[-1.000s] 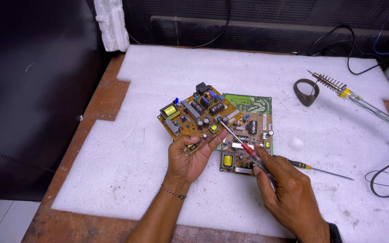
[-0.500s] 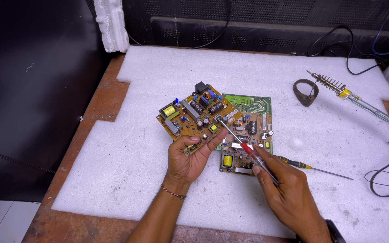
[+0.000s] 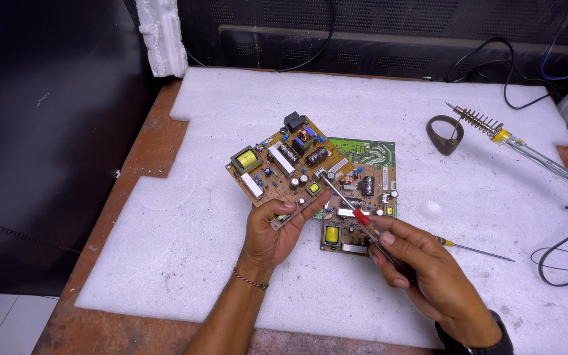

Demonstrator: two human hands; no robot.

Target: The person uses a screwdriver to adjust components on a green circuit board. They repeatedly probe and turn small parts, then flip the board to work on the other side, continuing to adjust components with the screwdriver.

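Two boards overlap on the white foam sheet covering the table. My left hand has its fingers clamped on the near edge of the brown circuit board. My right hand grips the red-handled screwdriver, tip on that board. The green board lies beneath.

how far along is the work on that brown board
Done: boards laid out on the foam sheet; the brown board lies partly over a green board. In hand: left hand steadies its edge, right hand holds a screwdriver, tip on the board. Left: the soldering iron lies untouched.
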